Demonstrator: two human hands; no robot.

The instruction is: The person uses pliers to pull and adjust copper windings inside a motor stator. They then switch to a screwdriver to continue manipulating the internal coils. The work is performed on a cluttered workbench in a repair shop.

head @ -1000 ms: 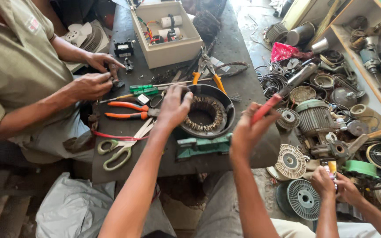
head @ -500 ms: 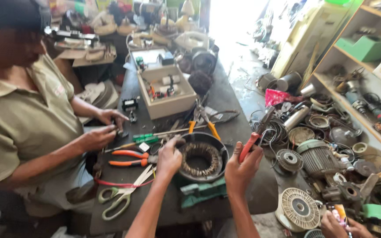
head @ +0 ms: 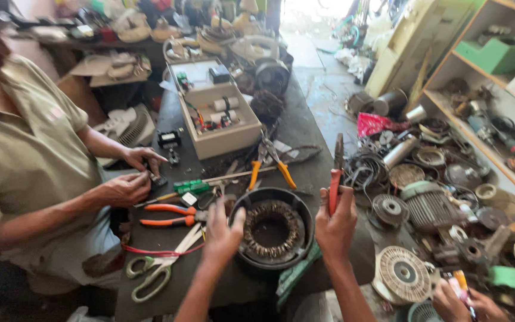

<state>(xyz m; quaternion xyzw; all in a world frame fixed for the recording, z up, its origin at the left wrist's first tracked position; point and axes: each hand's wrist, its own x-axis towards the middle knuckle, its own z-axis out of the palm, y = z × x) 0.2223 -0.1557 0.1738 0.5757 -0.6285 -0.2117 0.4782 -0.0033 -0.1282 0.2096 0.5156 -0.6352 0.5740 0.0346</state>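
Observation:
A round black motor stator (head: 273,229) with copper windings sits on the dark workbench (head: 305,137) in front of me. My left hand (head: 222,232) rests on its left rim with fingers spread. My right hand (head: 335,225) is closed around red-handled pliers (head: 335,179), held upright just right of the stator. A green piece (head: 293,275) lies under the stator's front edge.
A person in an olive shirt (head: 25,161) sits at left, both hands on a small part (head: 150,177). Orange pliers (head: 171,216), scissors (head: 156,268), yellow pliers (head: 269,162) and a beige box (head: 219,122) lie on the bench. Motor parts (head: 424,203) cover the floor at right; another person's hands (head: 463,301) show bottom right.
The view has tilted upward, showing more of the far bench. My right hand has raised the red pliers more upright. My left hand stays on the stator's rim.

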